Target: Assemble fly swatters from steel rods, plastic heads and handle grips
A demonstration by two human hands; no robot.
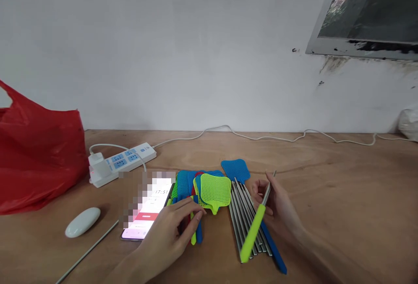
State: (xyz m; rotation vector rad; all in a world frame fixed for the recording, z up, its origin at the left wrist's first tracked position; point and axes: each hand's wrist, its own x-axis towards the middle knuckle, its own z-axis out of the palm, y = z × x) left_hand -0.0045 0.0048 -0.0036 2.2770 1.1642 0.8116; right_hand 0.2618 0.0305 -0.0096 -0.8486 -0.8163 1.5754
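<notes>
My right hand (277,207) pinches a metal rod with a lime green handle (253,234), held slanted above a bundle of several bare metal rods (241,214) on the wooden table (342,179). A blue handle (276,253) lies beside the bundle. My left hand (173,231) reaches onto a pile of plastic swatter heads (202,188), its fingertips closing on a lime green and blue piece at the pile's near edge. A lime green mesh head (215,190) tops the pile, and a blue mesh head (235,170) lies behind it.
A lit phone (146,212) lies left of the pile. A white power strip (120,162) with a plugged-in charger and a white cable (261,137) run along the wall. A red plastic bag (35,157) fills the left. A white oval object (82,222) sits near the front left.
</notes>
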